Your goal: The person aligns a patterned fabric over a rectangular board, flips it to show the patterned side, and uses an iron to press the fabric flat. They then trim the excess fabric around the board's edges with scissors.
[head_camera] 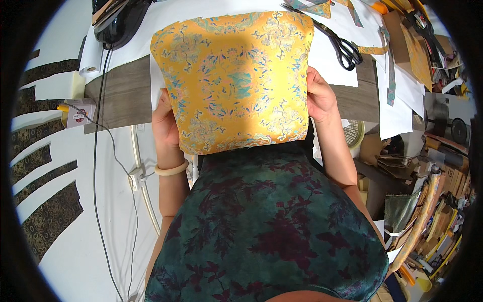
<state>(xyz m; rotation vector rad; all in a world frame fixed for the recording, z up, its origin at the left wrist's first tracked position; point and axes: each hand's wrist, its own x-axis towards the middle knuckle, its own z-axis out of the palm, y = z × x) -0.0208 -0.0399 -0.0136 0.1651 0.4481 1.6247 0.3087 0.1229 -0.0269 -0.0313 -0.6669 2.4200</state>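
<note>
A yellow brocade fabric piece (241, 83) with blue, teal and pink floral patterns is held up in front of my body, its lower edge near my chest. My left hand (165, 119) grips its left edge, thumb at the rim and the other fingers mostly hidden behind. On the opposite side my right hand (320, 94) pinches the right edge, with its fingertips partly behind the cloth. Black-handled scissors (345, 51) lie on white paper to the upper right of the fabric, their blades pointing up and left.
The grey wood-grain table (120, 90) bears white paper (336, 75) and patterned fabric strips (391, 75). A black device (117, 34) stands at the upper left, its cable hanging down. A small box (80, 113) sits at the table's left edge. Cardboard and fabric rolls (419, 222) crowd the right.
</note>
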